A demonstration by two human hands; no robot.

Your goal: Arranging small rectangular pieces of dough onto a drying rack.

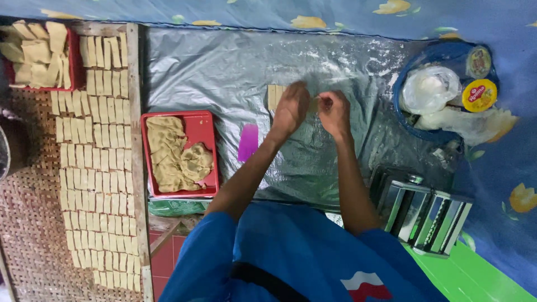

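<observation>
My left hand [292, 107] and my right hand [334, 110] meet over a grey plastic sheet [224, 72] dusted with flour. Together they pinch a small strip of tan dough [315, 104] between the fingertips. A few cut dough pieces [274, 95] lie on the sheet just left of my left hand. A purple plastic scraper [248, 142] rests on the sheet below them, near my left forearm.
A red tray [204, 127] with rolled dough scraps sits to the left. Rows of cut dough strips [98, 162] cover a woven mat. A metal pasta roller [422, 210] stands at lower right. A blue basin [404, 114] holds bags and tubs. Another red tray [72, 56] holds dough pieces.
</observation>
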